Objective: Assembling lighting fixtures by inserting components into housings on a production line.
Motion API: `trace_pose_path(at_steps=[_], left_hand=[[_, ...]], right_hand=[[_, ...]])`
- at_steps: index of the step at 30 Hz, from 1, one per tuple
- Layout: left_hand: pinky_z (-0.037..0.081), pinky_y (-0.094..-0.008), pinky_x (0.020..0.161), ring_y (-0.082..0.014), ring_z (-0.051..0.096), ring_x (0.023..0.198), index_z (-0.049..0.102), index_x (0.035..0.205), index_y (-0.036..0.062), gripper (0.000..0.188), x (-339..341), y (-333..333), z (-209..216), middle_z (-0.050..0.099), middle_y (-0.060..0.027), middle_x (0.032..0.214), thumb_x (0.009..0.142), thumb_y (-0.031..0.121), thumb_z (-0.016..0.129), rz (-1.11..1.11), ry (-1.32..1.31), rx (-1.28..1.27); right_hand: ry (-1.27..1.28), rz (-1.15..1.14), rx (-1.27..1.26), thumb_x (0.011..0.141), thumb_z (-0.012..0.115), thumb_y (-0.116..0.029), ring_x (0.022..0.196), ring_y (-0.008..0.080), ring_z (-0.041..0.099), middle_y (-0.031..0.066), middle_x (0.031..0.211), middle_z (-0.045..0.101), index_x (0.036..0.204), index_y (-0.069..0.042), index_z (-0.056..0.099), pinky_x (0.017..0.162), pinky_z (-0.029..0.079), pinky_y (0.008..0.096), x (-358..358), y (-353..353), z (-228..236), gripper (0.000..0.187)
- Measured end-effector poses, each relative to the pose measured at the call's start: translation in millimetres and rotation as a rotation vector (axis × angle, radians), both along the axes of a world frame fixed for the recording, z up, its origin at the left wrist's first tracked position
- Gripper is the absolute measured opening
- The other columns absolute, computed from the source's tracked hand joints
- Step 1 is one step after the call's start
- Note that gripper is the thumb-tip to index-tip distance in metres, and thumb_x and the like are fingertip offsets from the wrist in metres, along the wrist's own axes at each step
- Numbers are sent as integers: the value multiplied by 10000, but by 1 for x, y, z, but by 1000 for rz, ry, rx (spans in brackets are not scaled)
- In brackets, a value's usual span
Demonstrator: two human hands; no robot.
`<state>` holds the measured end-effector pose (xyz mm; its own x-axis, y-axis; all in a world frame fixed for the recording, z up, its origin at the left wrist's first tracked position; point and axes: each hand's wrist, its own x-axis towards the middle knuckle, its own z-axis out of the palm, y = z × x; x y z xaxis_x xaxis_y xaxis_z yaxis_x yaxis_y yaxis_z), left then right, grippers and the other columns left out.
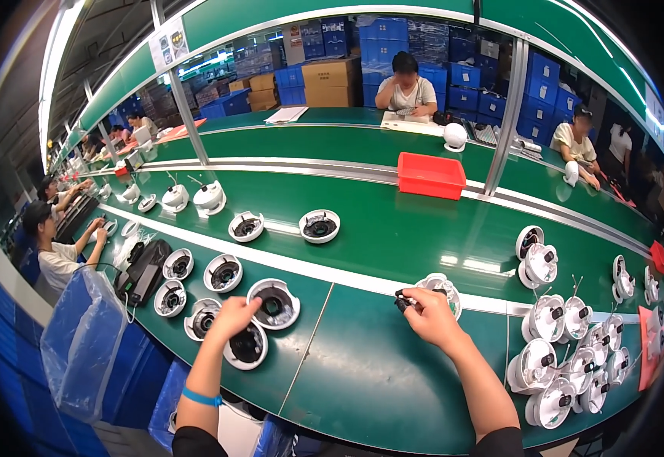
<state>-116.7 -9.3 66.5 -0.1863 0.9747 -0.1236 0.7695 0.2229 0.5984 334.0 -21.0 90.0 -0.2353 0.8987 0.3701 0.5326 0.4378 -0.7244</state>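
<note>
My left hand (234, 316) is closed on the near-left rim of a round white housing (286, 314) with a black inside. Just below that wrist side, another such housing (245, 349) lies partly covered by my hand and forearm. My right hand (431, 315) pinches a small black part (403, 300) between thumb and fingers, over the green table. Right behind the fingers sits a white round unit (442, 285), partly hidden by my hand.
Several white housings (222, 273) stand at left, beside a black bag-like item (142, 270). Clustered at right are several white camera-like assemblies (547, 318) with wires. A red tray (431, 177) rests beyond the belt (378, 221). Co-workers sit across and at far left.
</note>
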Motion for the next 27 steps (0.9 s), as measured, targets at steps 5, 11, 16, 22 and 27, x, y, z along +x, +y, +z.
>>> trace_pose_path(at_steps=[5,11,16,22,27], left_hand=[[539,-495,918,-457,677,1084,588,1305,-53,736,-3,62,12,707,-278,1155,902,548,724,51,326,174],[562,-363,790,-229,714,873,622,1318,65,531,123,122,-18,731,-145,1085,986,477,677,-212,-397,289],[539,-406,924,-296,571,1211,108,1682,174,941,186,164,-38,259,-88,1683,999,491,671,-128,-1291,-20],[533,-444,962,-317,629,1133,436,1507,70,857,183,187,-52,482,-185,1382,859,484,814,59,-432,447],[541,-411,924,-303,657,1061,420,1555,137,683,193,153,-47,588,-168,1253,929,82,689,-88,-150,1006]], right_hand=[[3,3,-20,886,613,-2,777,311,708,196,983,735,1131,19,703,712,556,375,11,4,1,262],[-24,25,-63,886,560,11,844,378,710,233,1014,726,1183,6,673,743,552,432,1,8,-1,318],[12,34,18,880,566,32,814,366,706,203,1007,732,1151,16,682,710,547,423,4,11,-10,295],[65,36,-11,913,640,-34,718,275,675,165,939,706,1070,36,709,668,540,358,3,9,-2,185],[140,15,-42,887,663,-51,713,248,673,147,902,689,1013,35,688,658,537,356,6,11,-13,154]])
